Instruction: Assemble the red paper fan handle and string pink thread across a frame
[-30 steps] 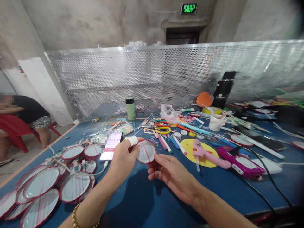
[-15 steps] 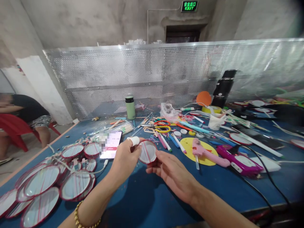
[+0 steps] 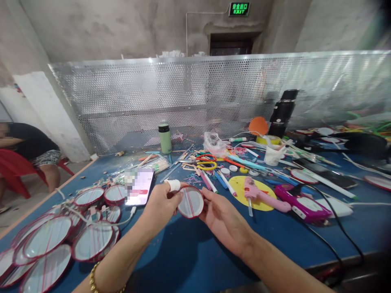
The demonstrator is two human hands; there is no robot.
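A small round mirror [image 3: 190, 202] with a thin red rim is held upright, its face turned towards me; red and grey stripes show across it. My left hand [image 3: 161, 207], a white wrap round one finger and a gold bead bracelet at the wrist, pinches its left edge. On the opposite edge, my right hand [image 3: 224, 217] grips with thumb and fingers, some of them hidden behind the mirror. Left of my left hand lies a lit phone [image 3: 139, 187]. A heap of larger red-rimmed mirrors [image 3: 49, 237] covers the table's left side.
To the right, a pink glue gun [image 3: 259, 195] lies on a yellow disc [image 3: 236, 189], beside a purple device [image 3: 302, 203] with black cables. Markers, scissors [image 3: 206, 165] and sticks clutter the middle. A green bottle [image 3: 165, 139] stands before the perforated metal screen [image 3: 137, 97]. A person sits far left.
The mirror has turned to face me more fully and sits slightly lower. Both hands stay on its edges. The whole view has shifted a little.
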